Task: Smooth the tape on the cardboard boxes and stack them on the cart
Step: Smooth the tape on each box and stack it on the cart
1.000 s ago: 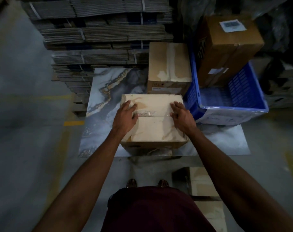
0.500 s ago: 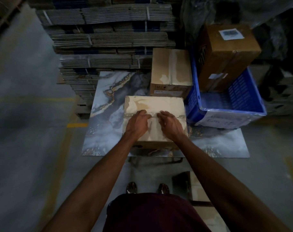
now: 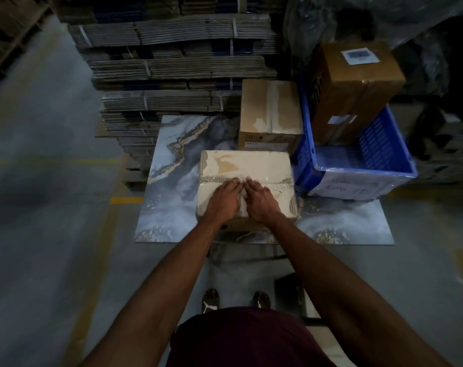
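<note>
A tall stack of flattened, strapped brown cardboard sheets fills the wall behind everything. In front of it lies the flat marble-patterned grey-blue board, the deck that all else sits on, and it serves as the landmark here. On the board's right part stands a blue perforated plastic crate, its front wrapped in clear film with handwriting; a tall brown cardboard box with a white label leans tilted inside it, against the crate's far wall. At the board's far edge, just left of the crate, sits a smaller brown taped box. The pale, worn cardboard box being worked on rests near the board's front edge, about mid-width, its long axis running left to right, just in front of the brown taped box. The left half of the board is bare, with open grey floor beyond that edge. A strip of clear tape crosses the pale box's top from side to side. The left hand and right hand lie side by side, nearly touching, flat on the lid with fingers straight, pressing at the middle of the tape and gripping nothing.
</note>
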{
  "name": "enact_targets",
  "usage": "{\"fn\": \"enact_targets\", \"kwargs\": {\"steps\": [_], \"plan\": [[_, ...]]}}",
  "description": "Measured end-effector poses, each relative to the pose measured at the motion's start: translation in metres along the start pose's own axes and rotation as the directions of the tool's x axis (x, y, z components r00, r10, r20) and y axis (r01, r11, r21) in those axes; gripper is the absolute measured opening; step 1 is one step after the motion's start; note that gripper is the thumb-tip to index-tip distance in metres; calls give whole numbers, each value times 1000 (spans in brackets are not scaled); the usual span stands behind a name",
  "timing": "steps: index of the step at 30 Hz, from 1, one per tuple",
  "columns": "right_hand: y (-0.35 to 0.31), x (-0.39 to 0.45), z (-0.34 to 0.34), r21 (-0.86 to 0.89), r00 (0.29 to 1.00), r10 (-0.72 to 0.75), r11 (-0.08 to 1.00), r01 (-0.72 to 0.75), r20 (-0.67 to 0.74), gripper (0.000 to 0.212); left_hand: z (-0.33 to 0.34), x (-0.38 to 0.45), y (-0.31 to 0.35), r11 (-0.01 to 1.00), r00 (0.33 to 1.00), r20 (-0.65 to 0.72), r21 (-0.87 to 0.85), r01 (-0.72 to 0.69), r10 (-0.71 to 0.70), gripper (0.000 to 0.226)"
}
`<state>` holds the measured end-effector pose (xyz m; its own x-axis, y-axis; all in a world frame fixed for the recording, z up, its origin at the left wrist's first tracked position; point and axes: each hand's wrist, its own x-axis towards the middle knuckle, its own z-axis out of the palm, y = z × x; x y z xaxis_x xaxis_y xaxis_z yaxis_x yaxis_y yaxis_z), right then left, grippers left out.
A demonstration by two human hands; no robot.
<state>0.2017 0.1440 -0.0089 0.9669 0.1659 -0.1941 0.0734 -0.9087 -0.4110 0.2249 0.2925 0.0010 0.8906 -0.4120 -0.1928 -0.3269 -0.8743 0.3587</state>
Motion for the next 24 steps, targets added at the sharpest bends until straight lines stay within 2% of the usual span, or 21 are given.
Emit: {"fn": "enact_targets", "kwargs": {"steps": [7,11,14,17,21,24], "plan": [[-5,-14,12,-12,1000,30,999,-30,9,62,-8,-15,2,997,997,18,-1,-71,71,65],[-4,-14,13,-50,998,55,997,-53,40,61,-1,-14,2,1000,999,53,-23,11,-10,63],[-4,-15,9,-52,998,49,998,-48,28,62,-9,-15,1,1000,997,70,20,-18,17,64],[-6,-22,13,-49,999,53,997,-53,11,61,-9,-25,-2,998,997,69,58,18,-22,62],[-7,-27,18,-62,999,51,997,-51,5,60,3,-29,-1,998,995,89,51,38,-43,61],[-10,-30,15,-55,998,55,997,-57,-26,59,1,-27,-3,998,998,68,57,3,-7,59]]}}
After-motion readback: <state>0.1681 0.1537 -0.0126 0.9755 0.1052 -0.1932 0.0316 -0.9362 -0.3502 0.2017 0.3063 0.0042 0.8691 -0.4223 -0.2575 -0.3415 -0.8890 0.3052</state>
